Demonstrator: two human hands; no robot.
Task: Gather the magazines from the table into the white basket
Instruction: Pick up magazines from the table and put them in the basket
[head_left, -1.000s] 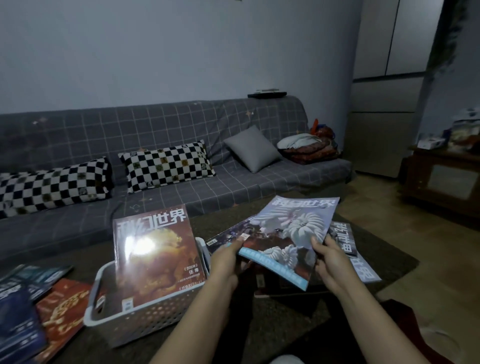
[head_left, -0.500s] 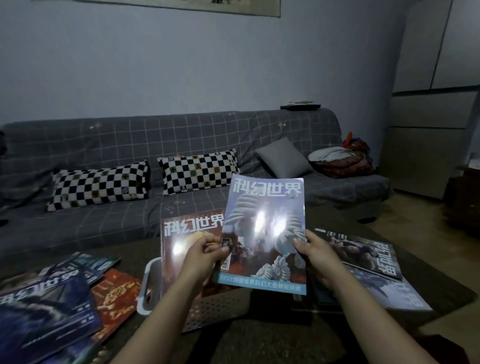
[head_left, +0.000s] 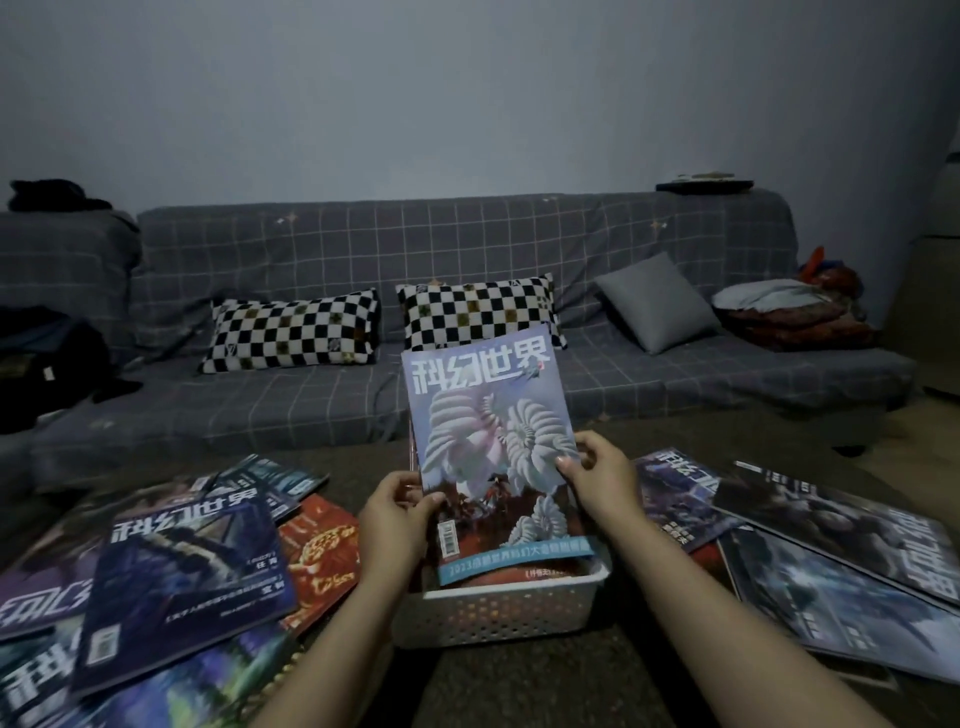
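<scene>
**Magazine upright in the basket, both hands on it**

The blue magazine (head_left: 488, 441) stands upright with its lower edge inside the white basket (head_left: 498, 605) — an orange cover shows behind it. The left hand (head_left: 395, 525) pinches its left edge, thumb on the cover; the right hand (head_left: 597, 478) grips the right edge the same way. More magazines lie on the table — a pile left (head_left: 182, 587), several right (head_left: 831, 561).

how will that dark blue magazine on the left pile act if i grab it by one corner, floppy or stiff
Probably floppy: the dark blue magazine looks thin and soft-covered, so it may droop from one corner. Its cover looks glossy, so it could slip on the magazines under it or in the fingers. It seems light; the similar pale blue magazine stands upright when gripped at both edges.
</scene>
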